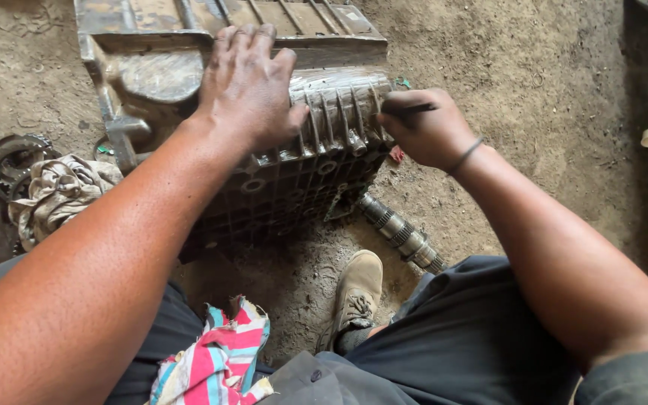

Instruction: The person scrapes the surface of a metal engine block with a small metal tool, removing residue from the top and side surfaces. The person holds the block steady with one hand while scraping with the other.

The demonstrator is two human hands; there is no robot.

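left hand [253, 86]: flat on ribbed metal casing [301, 157], at 12 o'clock
right hand [425, 127]: grips thin dark tool [408, 109], at casing's right edge
floor [534, 90]: dirt

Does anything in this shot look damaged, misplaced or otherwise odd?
Nothing looks broken. The greasy ribbed metal gearbox casing lies directly on the dirt floor, its splined steel shaft in the dust. The left hand presses it; the right hand holds a thin dark tool.

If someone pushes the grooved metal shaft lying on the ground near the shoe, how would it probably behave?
The metal shaft is round and lies on dirt ground, so it would probably roll sideways, though the loose soil may slow it. It looks like solid steel, likely heavy for its size and stiff. Its ridges should give some grip.
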